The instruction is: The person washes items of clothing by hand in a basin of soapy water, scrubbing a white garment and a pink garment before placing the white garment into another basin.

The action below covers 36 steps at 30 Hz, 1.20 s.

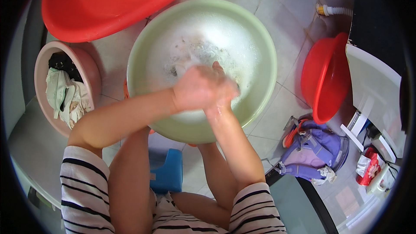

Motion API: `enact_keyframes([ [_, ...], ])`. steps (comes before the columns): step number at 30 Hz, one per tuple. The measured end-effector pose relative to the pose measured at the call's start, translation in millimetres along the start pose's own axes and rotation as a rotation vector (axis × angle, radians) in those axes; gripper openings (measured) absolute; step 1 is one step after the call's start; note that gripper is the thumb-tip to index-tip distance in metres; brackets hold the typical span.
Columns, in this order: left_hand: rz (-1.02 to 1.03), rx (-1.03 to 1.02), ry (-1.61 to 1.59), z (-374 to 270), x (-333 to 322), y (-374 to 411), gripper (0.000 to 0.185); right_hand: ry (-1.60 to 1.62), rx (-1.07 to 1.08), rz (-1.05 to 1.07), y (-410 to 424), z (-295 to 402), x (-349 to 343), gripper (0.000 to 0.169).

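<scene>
A large pale green plastic basin [268,81] full of water and white suds [227,35] stands before me. My left hand [195,87], blurred by motion, crosses over the near part of the basin and meets my right hand [226,87]. The two overlap above the suds, and the right forearm is wet near the wrist. One finger points away from me. Something whitish, perhaps cloth [185,66], shows in the foam just beyond the left hand; whether either hand grips it cannot be told. Grey, dirty-looking foam lies around it.
A pink basin [92,71] with clothes [73,94] stands at left, a big red basin [97,16] at upper left, another red basin [325,78] at right. A purple backpack [312,152], a tissue pack [370,167] and a ribbed hose [338,11] lie right. A blue plastic stool [170,175] is beneath me.
</scene>
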<state>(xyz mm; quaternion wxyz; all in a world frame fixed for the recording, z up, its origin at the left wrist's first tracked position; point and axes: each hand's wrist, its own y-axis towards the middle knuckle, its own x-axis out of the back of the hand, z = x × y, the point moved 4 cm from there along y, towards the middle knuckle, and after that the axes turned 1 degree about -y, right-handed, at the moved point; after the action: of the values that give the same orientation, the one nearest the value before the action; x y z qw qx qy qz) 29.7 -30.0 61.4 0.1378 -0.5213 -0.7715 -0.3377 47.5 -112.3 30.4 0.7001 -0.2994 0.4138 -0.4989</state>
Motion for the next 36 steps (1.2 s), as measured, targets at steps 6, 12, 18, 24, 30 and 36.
enact_keyframes([
  [6,0.115,0.67,-0.474,56.2,4.8,-9.7,0.02,-0.263,-0.111,0.059,-3.3,17.9,5.4,0.059],
  [12,0.404,0.728,-0.812,50.0,35.8,-24.2,0.011,-0.382,-0.083,0.201,-12.9,55.0,38.4,0.034],
  [18,0.269,0.381,-0.41,28.8,53.2,-27.5,0.013,-0.647,-0.027,0.222,-32.0,71.5,51.4,0.037],
  [24,0.139,-0.1,0.038,11.0,58.9,-22.6,0.017,-0.571,-0.04,0.221,-36.0,73.6,53.8,0.032],
  [30,0.204,-0.055,-0.128,-8.4,53.0,-18.9,0.011,-0.558,-0.033,0.187,-30.6,72.4,56.1,0.03],
  [36,0.445,0.556,-0.313,54.7,21.6,-18.6,0.012,-0.735,0.083,0.064,14.0,62.2,72.8,0.02],
])
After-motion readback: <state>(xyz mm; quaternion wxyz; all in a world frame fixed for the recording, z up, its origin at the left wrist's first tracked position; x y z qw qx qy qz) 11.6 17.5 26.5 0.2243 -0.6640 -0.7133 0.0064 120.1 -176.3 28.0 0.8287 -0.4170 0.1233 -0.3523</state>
